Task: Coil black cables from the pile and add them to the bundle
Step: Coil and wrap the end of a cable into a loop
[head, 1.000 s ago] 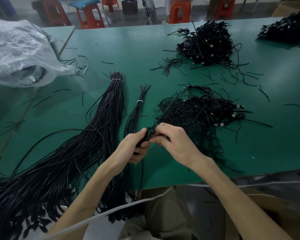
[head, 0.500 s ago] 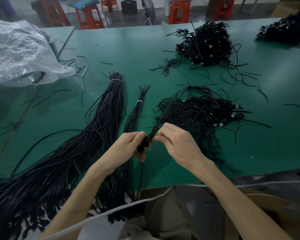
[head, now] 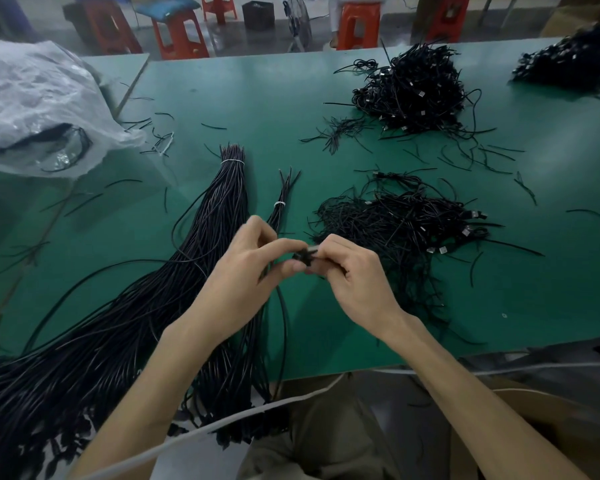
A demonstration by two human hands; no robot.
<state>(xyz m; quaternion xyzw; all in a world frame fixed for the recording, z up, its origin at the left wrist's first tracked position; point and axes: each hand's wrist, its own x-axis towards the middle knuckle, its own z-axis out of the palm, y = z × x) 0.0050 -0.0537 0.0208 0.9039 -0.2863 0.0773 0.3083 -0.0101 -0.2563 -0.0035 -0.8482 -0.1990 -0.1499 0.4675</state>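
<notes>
Green table (head: 326, 98); left hand (head: 246, 271), right hand (head: 354, 275) pinch cable (head: 303, 255).

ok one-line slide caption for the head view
Left hand and right hand pinch a thin black cable over the green table.

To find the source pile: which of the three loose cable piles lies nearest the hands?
The flat pile just beyond the right hand. The middle heap and the corner heap are taller and lie farther back.
</notes>
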